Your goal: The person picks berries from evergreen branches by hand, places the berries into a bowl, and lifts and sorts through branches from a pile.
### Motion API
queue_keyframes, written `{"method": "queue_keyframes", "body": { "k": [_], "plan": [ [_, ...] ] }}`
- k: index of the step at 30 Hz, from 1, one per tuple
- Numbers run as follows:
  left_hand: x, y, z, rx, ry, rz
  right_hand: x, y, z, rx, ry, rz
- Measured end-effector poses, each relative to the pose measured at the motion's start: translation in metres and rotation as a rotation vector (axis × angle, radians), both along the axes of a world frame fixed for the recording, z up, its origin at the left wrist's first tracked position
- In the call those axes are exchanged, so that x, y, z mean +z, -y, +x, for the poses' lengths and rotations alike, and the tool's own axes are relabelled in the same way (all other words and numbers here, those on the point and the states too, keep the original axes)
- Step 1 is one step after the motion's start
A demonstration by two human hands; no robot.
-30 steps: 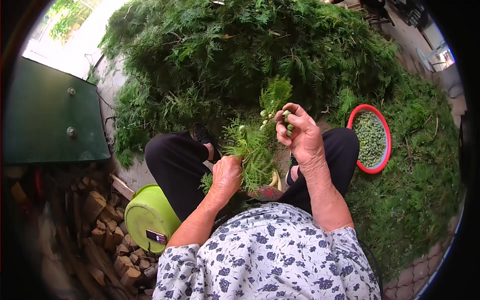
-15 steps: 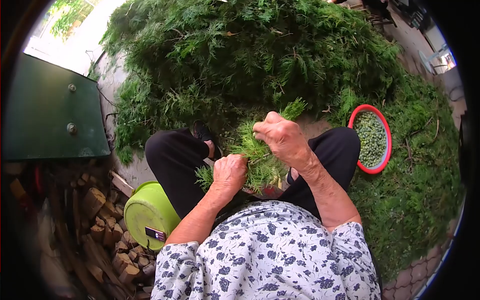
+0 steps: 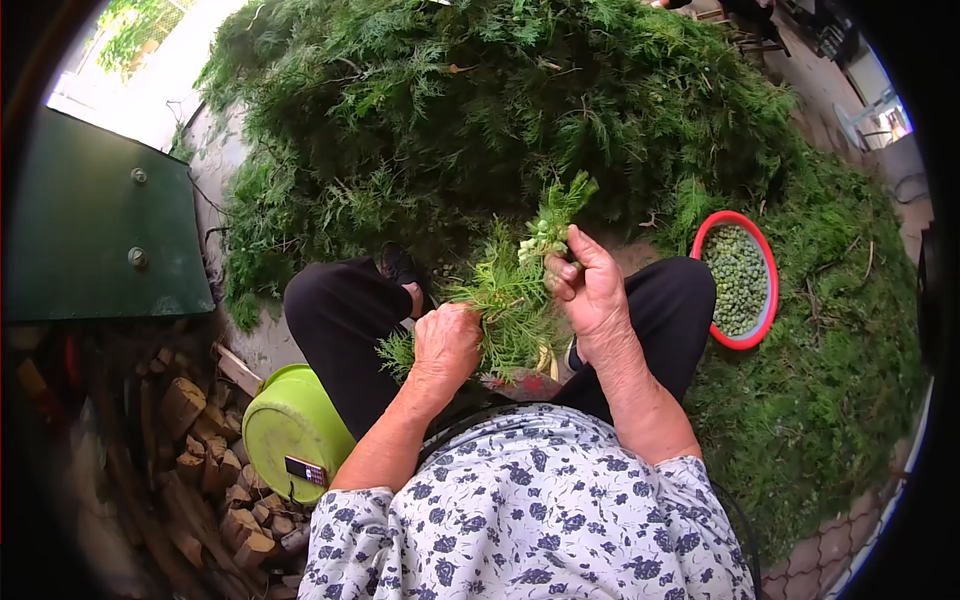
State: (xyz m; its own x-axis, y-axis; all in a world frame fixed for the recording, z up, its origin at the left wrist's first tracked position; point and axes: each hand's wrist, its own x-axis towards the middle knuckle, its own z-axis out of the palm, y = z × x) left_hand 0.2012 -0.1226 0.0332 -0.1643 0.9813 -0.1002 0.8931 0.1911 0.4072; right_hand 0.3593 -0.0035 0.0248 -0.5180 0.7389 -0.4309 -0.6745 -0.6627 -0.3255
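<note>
My left hand is closed round a leafy evergreen branch held above my lap. The branch's feathery sprays spread out on both sides of the fist. Near its upper tip sits a cluster of pale green cones. Right beside that cluster is my right hand, palm side partly turned up, fingers curled in and thumb raised. Whatever lies inside those curled fingers is hidden. A red-rimmed basin to the right holds many small green cones.
A big heap of cut evergreen branches rises ahead and continues down the right. At left are a lime-green bucket with a phone on it, split firewood and a dark green metal panel. Part of a person shows at top right.
My right hand has turned from knuckles up to palm partly up, moving slightly right and down. The pale cones at the branch tip now show. My left hand keeps its grip.
</note>
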Motion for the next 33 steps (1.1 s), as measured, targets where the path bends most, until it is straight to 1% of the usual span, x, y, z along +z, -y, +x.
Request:
{"method": "queue_keyframes", "body": {
  "k": [1,3,4,6,7,9,10,11,13,14,16,17,20,21,23,24,25,26,27,28,29,31,32,33],
  "plan": [
    [0.0,0.0,-0.001,-0.005,0.007,0.007,-0.003,0.001,0.0,-0.001,0.0,0.0],
    [-0.004,0.001,-0.002,0.009,0.004,-0.012,-0.006,0.002,0.001,0.011,-0.007,-0.115],
    [-0.005,0.001,-0.002,0.025,0.001,-0.031,-0.003,0.005,0.0,0.009,-0.006,-0.115],
    [0.006,0.001,0.002,0.003,0.002,-0.03,0.007,0.01,-0.006,-0.168,0.375,0.119],
    [0.009,0.001,0.003,-0.017,0.003,-0.028,0.003,0.005,-0.002,-0.171,0.375,0.12],
    [-0.001,0.007,0.0,-0.001,-0.015,-0.034,-0.007,-0.009,0.013,-0.316,0.595,0.384],
    [-0.004,0.009,-0.002,0.017,-0.034,-0.044,-0.006,-0.014,0.021,-0.251,0.551,0.42],
    [-0.005,0.011,-0.003,0.015,-0.035,-0.048,-0.005,-0.016,0.026,-0.211,0.415,0.406],
    [-0.005,0.01,-0.004,0.039,-0.032,-0.076,0.015,-0.014,0.024,-0.204,0.288,0.193],
    [-0.005,0.01,-0.003,0.043,-0.032,-0.077,0.015,-0.014,0.024,-0.201,0.288,0.193],
    [-0.004,0.009,-0.003,0.036,-0.032,-0.074,0.014,-0.013,0.026,-0.054,0.184,0.207],
    [-0.004,0.009,-0.003,0.035,-0.034,-0.074,0.016,-0.012,0.026,-0.055,0.181,0.206],
    [-0.005,0.009,-0.004,0.019,-0.026,-0.078,0.02,-0.006,0.026,0.031,0.159,0.35],
    [-0.009,0.01,-0.005,0.017,-0.023,-0.077,0.021,-0.003,0.027,0.029,0.16,0.348],
    [-0.011,0.01,-0.006,0.012,-0.019,-0.078,0.03,0.007,0.024,0.258,0.552,0.565],
    [-0.011,0.01,-0.006,0.021,0.061,-0.07,0.038,0.014,0.016,0.258,0.67,0.639],
    [-0.011,0.009,-0.006,0.029,0.141,-0.062,0.037,0.017,0.015,0.339,0.785,0.71],
    [-0.012,0.01,-0.006,0.027,0.142,-0.064,0.028,0.018,0.012,0.304,0.862,0.979],
    [-0.015,0.01,-0.007,0.017,0.198,-0.06,0.022,0.019,0.009,0.264,0.931,1.251],
    [-0.017,0.01,-0.007,0.008,0.253,-0.057,0.027,0.021,0.009,0.421,0.943,1.316],
    [-0.015,0.01,-0.007,0.008,0.251,-0.058,0.025,0.023,0.007,0.42,0.942,1.315],
    [-0.008,0.008,-0.005,-0.008,0.27,-0.067,0.016,0.029,-0.003,0.286,1.033,1.382],
    [-0.006,0.008,-0.004,-0.008,0.27,-0.067,0.014,0.031,-0.007,0.196,1.03,1.34],
    [-0.005,0.008,-0.003,-0.011,0.243,-0.083,0.017,0.031,-0.009,0.196,1.03,1.34]
  ]
}}
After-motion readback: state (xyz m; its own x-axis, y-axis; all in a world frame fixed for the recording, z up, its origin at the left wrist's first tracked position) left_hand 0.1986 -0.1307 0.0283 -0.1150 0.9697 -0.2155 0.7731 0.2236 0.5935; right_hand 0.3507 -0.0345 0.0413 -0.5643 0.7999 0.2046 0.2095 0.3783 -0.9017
